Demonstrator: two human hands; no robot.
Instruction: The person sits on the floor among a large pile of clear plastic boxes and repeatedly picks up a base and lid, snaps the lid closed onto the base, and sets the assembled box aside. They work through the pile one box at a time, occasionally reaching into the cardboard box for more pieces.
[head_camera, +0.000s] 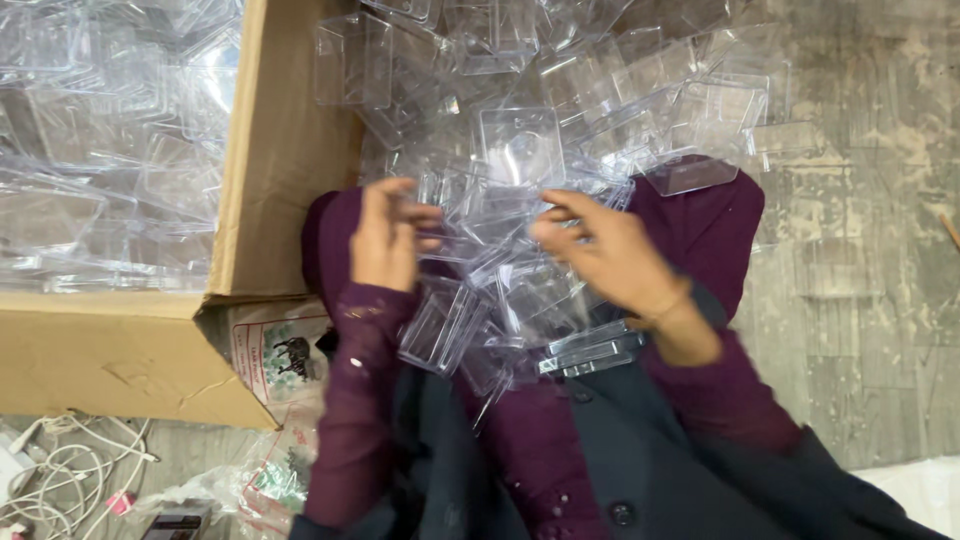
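Note:
A heap of clear plastic box pieces (560, 90) spreads from the floor onto my lap, which is covered in maroon cloth (705, 225). My left hand (385, 240) and my right hand (600, 250) meet over the heap. Between them they grip a clear plastic piece (490, 215), fingertips pinching its two sides. More clear boxes (445, 325) lie just below my hands, and a flat stack of lids (590, 352) rests under my right wrist. Both sleeves are maroon, over a dark vest.
A large cardboard box (270, 150) stands at the left, filled with several clear plastic pieces (100, 150). A printed plastic bag (275, 350) lies beside it. White cables (70, 470) sit at the bottom left. Worn grey flooring (870, 250) runs along the right.

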